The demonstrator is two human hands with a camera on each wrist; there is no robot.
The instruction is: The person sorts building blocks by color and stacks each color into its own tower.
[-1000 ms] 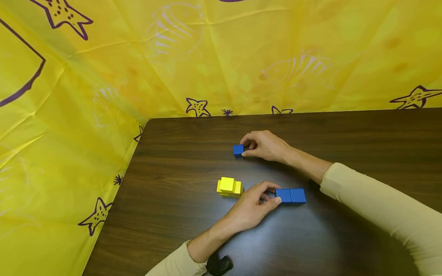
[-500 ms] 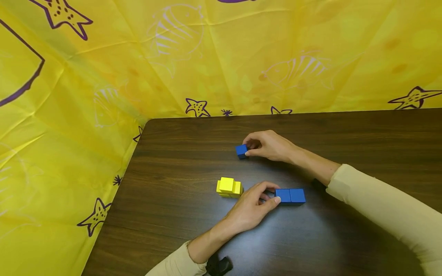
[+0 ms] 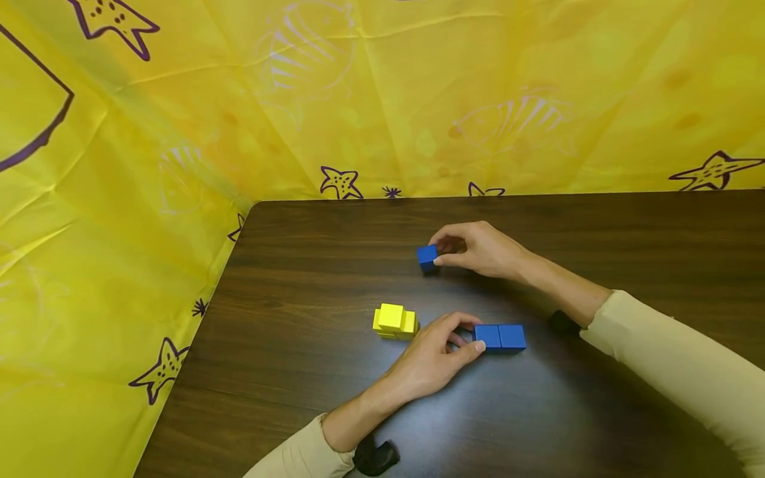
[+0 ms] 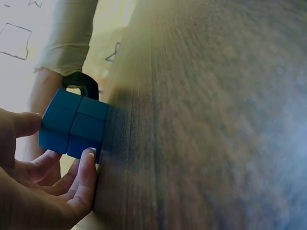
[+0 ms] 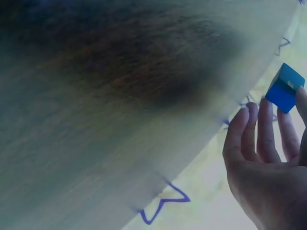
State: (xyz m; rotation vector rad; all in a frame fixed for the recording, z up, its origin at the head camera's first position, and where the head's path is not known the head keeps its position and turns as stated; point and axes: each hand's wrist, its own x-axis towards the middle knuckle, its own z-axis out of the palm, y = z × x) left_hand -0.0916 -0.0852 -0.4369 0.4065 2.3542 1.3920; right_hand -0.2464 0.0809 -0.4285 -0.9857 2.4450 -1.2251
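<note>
My right hand [image 3: 490, 249] pinches a small blue cube [image 3: 427, 257] between thumb and fingers. The right wrist view shows this blue cube [image 5: 285, 90] at the fingertips, apart from the tabletop. Nearer the body, my left hand [image 3: 427, 358] grips the left end of a group of blue blocks [image 3: 501, 338] on the table. From the left wrist, the blue blocks [image 4: 74, 123] appear two wide and two high, with the thumb and a finger of the left hand [image 4: 43, 191] on opposite sides. Just left of that hand stands a small stack of yellow blocks [image 3: 392, 320].
The dark wooden table [image 3: 299, 372] has its left and far edges against a yellow cloth [image 3: 418, 99] printed with fish and starfish. Black bands [image 3: 376, 457] show at both wrists.
My right hand has drawn the single blue cube to the right, above the table. The left hand has stayed on the blue blocks, and the yellow stack is unchanged.
</note>
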